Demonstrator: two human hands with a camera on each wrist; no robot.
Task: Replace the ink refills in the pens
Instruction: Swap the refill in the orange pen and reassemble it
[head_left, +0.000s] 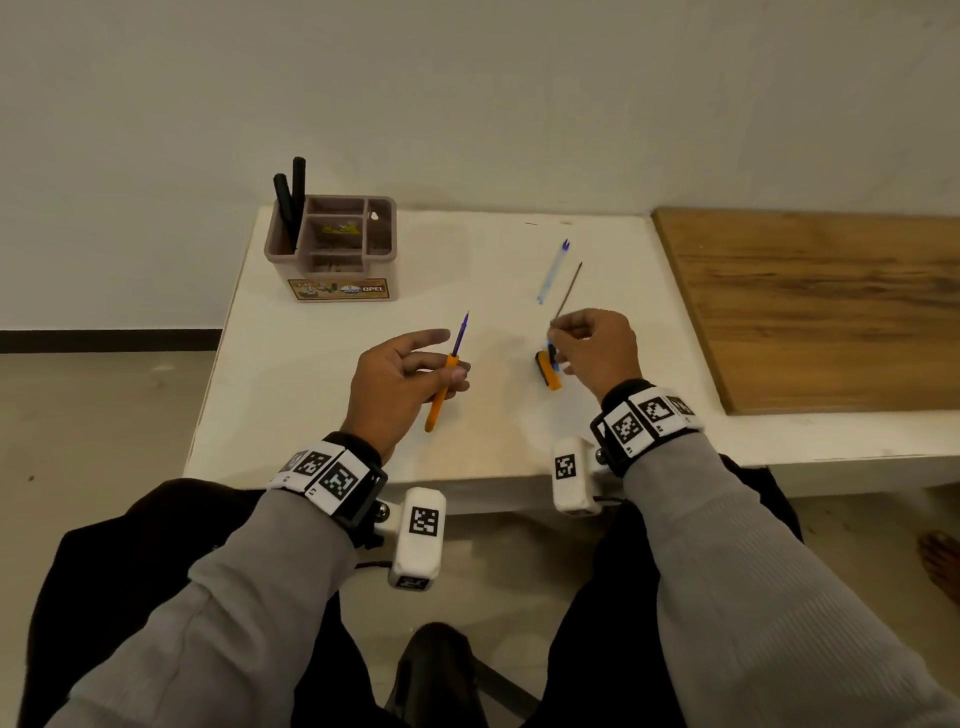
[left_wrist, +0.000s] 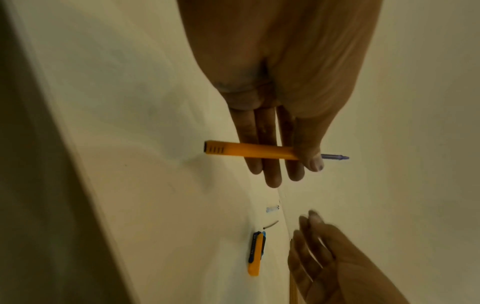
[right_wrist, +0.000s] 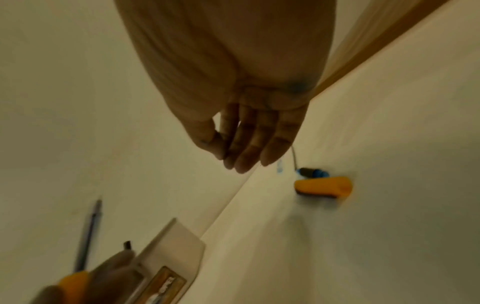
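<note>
- The orange barrel (head_left: 440, 393) is held above the desk (head_left: 322, 364) in the left hand (head_left: 395, 387), pinched between thumb and fingers, with a purple refill (head_left: 460, 335) sticking out of its far end.
- In the left wrist view the thumb presses the barrel against three nearly straight fingers (left_wrist: 270, 164); the index finger points forward, off the barrel.
- The right hand (head_left: 595, 348) hovers over the desk with thumb and forefinger pinched together. Whether they grip the near end of the thin dark refill (head_left: 570, 288) cannot be told: in the head view that end meets the fingertips, while the right wrist view is blurred.
- Just under the right hand, an orange cap piece (head_left: 550, 371) with black and blue parts lies on the desk.
- A clear tube with a blue end (head_left: 553, 270) lies beyond the right hand, just left of the dark refill and roughly parallel to it.
- A pen holder (head_left: 332, 244) with several compartments stands at the far left of the desk; two black pens (head_left: 291, 202) lean in its left compartment.
- A wooden board (head_left: 831, 306) lies on the right part of the desk.
</note>
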